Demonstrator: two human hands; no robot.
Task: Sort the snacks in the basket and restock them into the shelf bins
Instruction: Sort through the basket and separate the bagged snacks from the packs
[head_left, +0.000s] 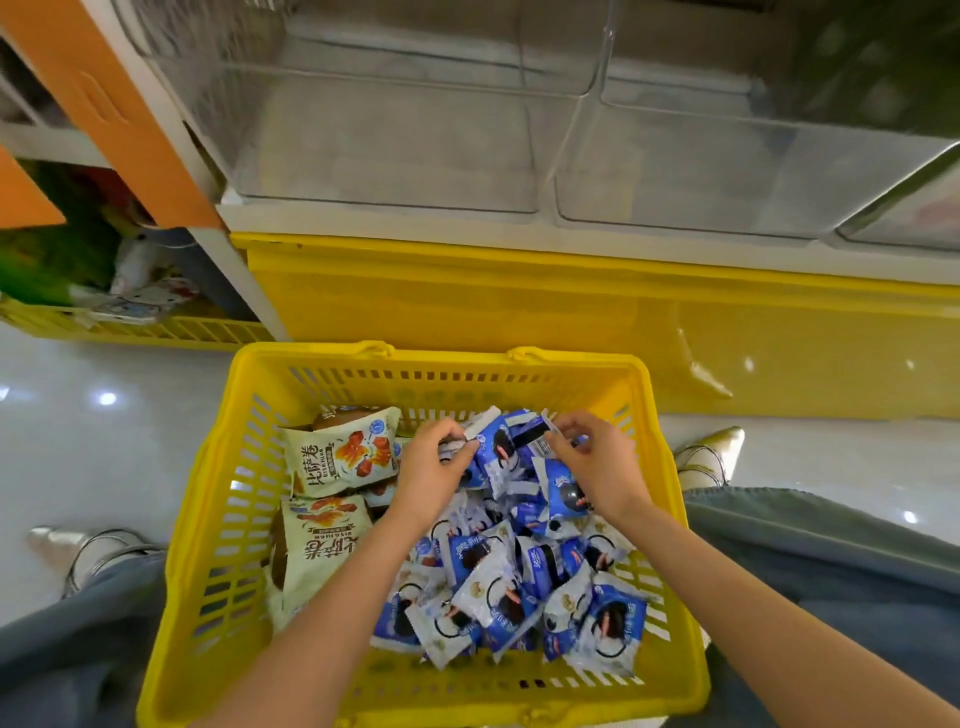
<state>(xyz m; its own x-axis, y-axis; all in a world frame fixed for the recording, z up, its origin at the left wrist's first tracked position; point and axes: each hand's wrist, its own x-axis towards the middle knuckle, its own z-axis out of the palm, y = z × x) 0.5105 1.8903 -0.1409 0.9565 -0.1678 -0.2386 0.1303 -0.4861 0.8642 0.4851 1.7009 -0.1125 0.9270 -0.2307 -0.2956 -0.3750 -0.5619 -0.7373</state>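
A yellow plastic basket (218, 519) sits on the floor in front of me. Its right half holds a heap of several small blue-and-white snack packets (519, 587). Cream-coloured snack bags (343, 452) with orange pictures lie along its left side. My left hand (431, 462) and my right hand (597, 462) are both at the far end of the heap, fingers curled round a bunch of blue packets (506, 447) held between them. Above the basket stand clear plastic shelf bins (395, 140), (727, 171), with nothing visible inside.
A yellow shelf base (519, 312) runs behind the basket. To the left are an orange panel (119, 109) and a low yellow tray (156, 327) with mixed goods. My shoes (711, 452), (78, 545) and knees flank the basket on a glossy white floor.
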